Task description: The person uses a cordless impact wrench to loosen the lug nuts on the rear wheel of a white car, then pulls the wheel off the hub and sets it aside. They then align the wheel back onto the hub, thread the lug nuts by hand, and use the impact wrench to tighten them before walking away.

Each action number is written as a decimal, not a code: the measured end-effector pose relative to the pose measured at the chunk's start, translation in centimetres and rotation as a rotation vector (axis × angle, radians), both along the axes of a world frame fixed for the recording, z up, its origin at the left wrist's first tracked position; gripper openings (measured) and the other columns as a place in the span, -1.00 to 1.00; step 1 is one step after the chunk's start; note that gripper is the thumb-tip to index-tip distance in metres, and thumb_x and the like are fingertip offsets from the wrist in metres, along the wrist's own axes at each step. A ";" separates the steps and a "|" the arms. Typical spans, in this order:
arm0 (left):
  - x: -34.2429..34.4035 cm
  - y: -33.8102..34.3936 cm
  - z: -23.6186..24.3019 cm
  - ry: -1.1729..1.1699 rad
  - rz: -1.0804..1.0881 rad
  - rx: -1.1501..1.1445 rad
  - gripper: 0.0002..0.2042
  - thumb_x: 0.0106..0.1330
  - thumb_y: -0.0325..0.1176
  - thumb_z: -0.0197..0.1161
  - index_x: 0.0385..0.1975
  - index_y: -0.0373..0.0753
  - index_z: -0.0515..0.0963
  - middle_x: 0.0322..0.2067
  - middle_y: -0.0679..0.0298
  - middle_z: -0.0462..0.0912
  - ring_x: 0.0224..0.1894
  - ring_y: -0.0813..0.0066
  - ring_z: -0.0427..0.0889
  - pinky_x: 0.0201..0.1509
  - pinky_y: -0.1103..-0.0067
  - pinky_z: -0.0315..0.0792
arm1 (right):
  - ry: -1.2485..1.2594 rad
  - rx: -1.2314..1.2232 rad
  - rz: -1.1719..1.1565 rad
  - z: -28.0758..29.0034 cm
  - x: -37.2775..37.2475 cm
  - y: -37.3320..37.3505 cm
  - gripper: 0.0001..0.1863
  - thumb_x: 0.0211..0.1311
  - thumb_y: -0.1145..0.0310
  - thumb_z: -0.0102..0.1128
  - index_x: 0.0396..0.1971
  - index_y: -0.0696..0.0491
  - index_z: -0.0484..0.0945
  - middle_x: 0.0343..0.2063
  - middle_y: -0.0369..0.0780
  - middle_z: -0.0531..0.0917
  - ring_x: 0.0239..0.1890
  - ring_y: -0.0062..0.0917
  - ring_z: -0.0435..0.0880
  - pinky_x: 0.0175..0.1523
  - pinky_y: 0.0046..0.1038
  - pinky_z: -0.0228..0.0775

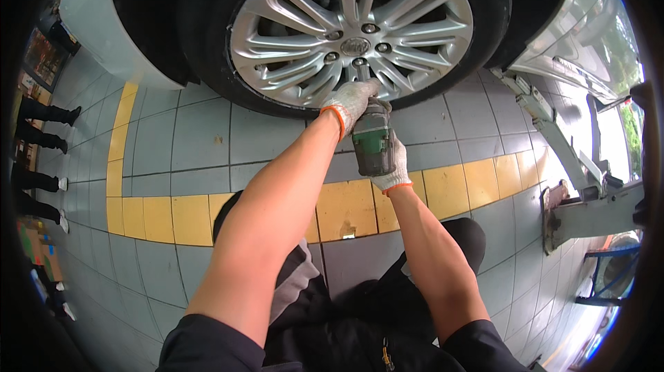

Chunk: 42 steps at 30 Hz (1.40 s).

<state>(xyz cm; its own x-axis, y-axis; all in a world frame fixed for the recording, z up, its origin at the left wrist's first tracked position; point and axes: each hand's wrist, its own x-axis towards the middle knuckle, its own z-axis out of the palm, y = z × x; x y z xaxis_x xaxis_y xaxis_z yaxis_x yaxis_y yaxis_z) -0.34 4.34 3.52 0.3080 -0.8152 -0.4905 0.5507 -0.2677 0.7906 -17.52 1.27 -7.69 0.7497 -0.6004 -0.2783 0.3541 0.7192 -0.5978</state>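
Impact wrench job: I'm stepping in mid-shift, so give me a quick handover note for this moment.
Left hand: gloved, gripping the front of the impact wrench.
Right hand: gloved, holding the wrench from below at its rear.
Wrench socket sits on the lowest lug nut of the silver wheel, car raised beside a lift arm.
Done: cannot tell whether any nut has been turned.
Left: other lug nuts remain in place, untouched by the wrench.

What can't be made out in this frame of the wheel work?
- Socket end of the impact wrench, head view: hidden by the left hand, so its seat on the lug nut can't be confirmed.
- Wrench trigger: covered by the right hand.
- Wheel top: cut off by the upper edge.
- People at far left: only legs, small and bent by the rim.
- Lift arm end: blurred at the right rim.
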 end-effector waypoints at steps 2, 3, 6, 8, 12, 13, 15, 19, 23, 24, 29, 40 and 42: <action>-0.9 1.2 0.1 0.024 0.100 -0.029 -0.68 0.58 -0.14 0.19 -0.15 -0.33 0.61 -0.36 0.04 0.81 -0.47 0.31 0.77 -0.33 0.39 0.71 | -0.008 0.064 0.052 0.2 -0.6 0.7 -0.65 0.76 0.29 -0.10 0.30 0.03 0.57 0.04 -0.26 0.75 -0.01 -0.46 0.77 0.12 -0.31 0.71; -1.0 1.9 0.3 0.039 0.144 -0.052 -0.67 0.56 -0.14 0.19 -0.14 -0.34 0.63 -0.37 0.06 0.80 -0.48 0.32 0.76 -0.35 0.39 0.69 | 0.028 -0.004 0.067 0.2 -0.5 0.9 -0.65 0.77 0.26 -0.07 0.30 0.04 0.58 0.03 -0.24 0.76 -0.04 -0.46 0.77 0.10 -0.32 0.71; 0.5 3.4 1.0 0.005 0.215 -0.087 -0.68 0.56 -0.14 0.20 -0.18 -0.34 0.62 -0.37 0.05 0.80 -0.48 0.30 0.76 -0.35 0.37 0.70 | 0.006 -0.031 0.083 0.5 1.7 1.1 -0.68 0.75 0.25 0.03 0.27 0.06 0.59 0.00 -0.26 0.77 -0.09 -0.51 0.75 0.04 -0.38 0.68; 2.2 3.6 1.3 0.069 0.256 -0.104 -0.79 0.52 -0.22 0.22 -0.26 -0.25 0.55 -0.42 0.10 0.75 -0.48 0.27 0.76 -0.33 0.35 0.72 | 0.088 -0.243 0.066 0.8 3.8 1.1 -0.70 0.73 0.31 0.05 0.25 0.06 0.59 -0.02 -0.28 0.77 -0.11 -0.54 0.74 0.02 -0.42 0.66; 5.1 3.2 1.9 0.039 0.257 -0.160 -0.69 0.65 -0.13 0.17 -0.20 -0.30 0.56 -0.32 -0.03 0.80 -0.38 0.18 0.82 -0.24 0.33 0.77 | -0.130 0.200 -0.005 1.6 6.7 2.4 -0.73 0.70 0.37 0.05 0.23 0.06 0.60 -0.05 -0.30 0.78 -0.13 -0.55 0.73 -0.01 -0.43 0.63; 5.6 3.1 2.1 0.011 0.227 -0.125 -0.70 0.64 -0.15 0.18 -0.20 -0.30 0.56 -0.32 -0.02 0.80 -0.39 0.20 0.82 -0.25 0.33 0.77 | 0.100 -0.301 -0.033 1.7 7.2 3.3 -0.70 0.75 0.30 0.00 0.22 0.06 0.62 -0.05 -0.29 0.79 -0.10 -0.53 0.77 0.00 -0.38 0.67; 6.1 3.1 2.4 -0.034 0.218 -0.028 -0.74 0.62 -0.20 0.24 -0.18 -0.31 0.56 -0.34 0.01 0.78 -0.42 0.27 0.79 -0.31 0.36 0.75 | 0.001 -0.087 -0.057 1.8 8.2 4.2 -0.68 0.76 0.28 -0.03 0.21 0.06 0.63 -0.05 -0.29 0.78 -0.10 -0.55 0.77 0.01 -0.38 0.69; 6.3 2.9 2.9 0.006 0.197 -0.054 -0.71 0.63 -0.15 0.22 -0.17 -0.31 0.57 -0.31 0.04 0.80 -0.42 0.31 0.80 -0.31 0.37 0.75 | -0.051 0.091 -0.054 2.3 9.0 4.7 -0.64 0.75 0.28 -0.14 0.27 -0.02 0.59 0.03 -0.30 0.75 -0.02 -0.53 0.76 0.05 -0.36 0.71; 6.7 2.9 2.1 -0.046 0.119 -0.065 -0.68 0.67 -0.11 0.15 -0.12 -0.30 0.55 -0.22 -0.04 0.84 -0.36 0.22 0.85 -0.26 0.37 0.75 | 0.029 -0.057 -0.050 3.4 8.2 3.5 -0.67 0.79 0.27 -0.13 0.13 0.04 0.64 -0.11 -0.26 0.78 -0.13 -0.46 0.78 0.02 -0.33 0.71; 6.8 2.9 1.8 -0.021 0.123 -0.079 -0.67 0.68 -0.10 0.15 -0.11 -0.30 0.55 -0.23 -0.04 0.84 -0.36 0.22 0.85 -0.25 0.36 0.75 | -0.023 0.027 -0.037 3.6 8.0 3.2 -0.67 0.78 0.27 -0.12 0.13 0.04 0.64 -0.11 -0.26 0.78 -0.14 -0.46 0.78 0.01 -0.33 0.70; 7.6 2.7 1.0 -0.049 0.102 -0.144 -0.62 0.69 -0.02 0.17 -0.09 -0.30 0.55 -0.23 -0.03 0.83 -0.31 0.16 0.84 -0.19 0.33 0.77 | 0.115 -0.125 -0.023 1.9 8.0 1.3 -0.66 0.77 0.19 -0.05 0.20 0.03 0.63 -0.08 -0.25 0.80 -0.10 -0.43 0.78 0.05 -0.32 0.70; 2.8 5.5 5.8 -0.024 0.137 -0.183 -0.65 0.73 -0.06 0.08 -0.14 -0.28 0.52 -0.29 -0.04 0.81 -0.33 0.21 0.83 -0.23 0.34 0.76 | -0.123 0.171 0.027 5.3 4.4 3.8 -0.63 0.81 0.24 -0.13 0.28 0.04 0.61 -0.04 -0.26 0.78 -0.10 -0.50 0.77 0.03 -0.37 0.69; 3.5 5.1 6.9 -0.085 0.165 -0.187 -0.63 0.73 -0.05 0.07 -0.15 -0.27 0.55 -0.27 -0.03 0.81 -0.32 0.21 0.84 -0.22 0.34 0.76 | -0.228 0.164 0.045 7.8 5.1 4.0 -0.64 0.80 0.24 -0.10 0.27 0.04 0.61 -0.04 -0.26 0.77 -0.09 -0.50 0.76 0.06 -0.35 0.69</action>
